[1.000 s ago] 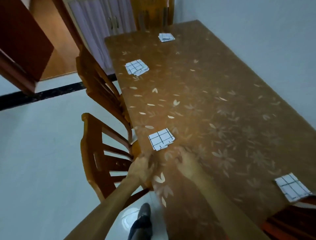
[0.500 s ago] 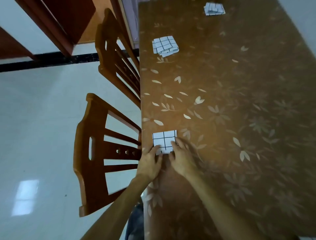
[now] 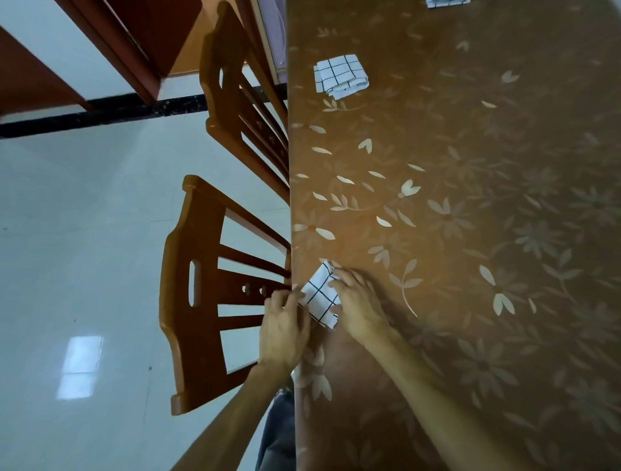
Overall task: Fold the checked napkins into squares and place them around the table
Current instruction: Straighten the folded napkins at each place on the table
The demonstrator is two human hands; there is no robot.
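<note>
Both hands meet over a folded checked napkin (image 3: pixel 318 296) at the left edge of the bench (image 3: pixel 470 235), close to its near end. The left hand (image 3: pixel 285 327) comes in from over the edge, its fingers (image 3: pixel 293 302) bent around the napkin's left side. The right hand (image 3: pixel 360 304) lies on the bench top, its fingers (image 3: pixel 340 281) curled over the napkin's right side and upper corner. So both hands have hold of the cloth and neither is spread flat. The napkin sits turned at an angle to the bench edge, one corner pointing away from the person. Whether it lies fully flat on the bench or is slightly raised cannot be told.

A second napkin (image 3: pixel 340 76), folded into a rough square with loose layers showing at its lower side, lies farther along the same left edge, well apart from the hands. A third napkin (image 3: pixel 443 2) barely shows at the far end, cut off by the top of the view.

Two wooden chairs stand along the left edge: the near chair (image 3: pixel 198 292) just beside the hands, and the far chair (image 3: pixel 235 101) beside the second napkin. Pale floor (image 3: pixel 84 235) lies beyond them.
</note>
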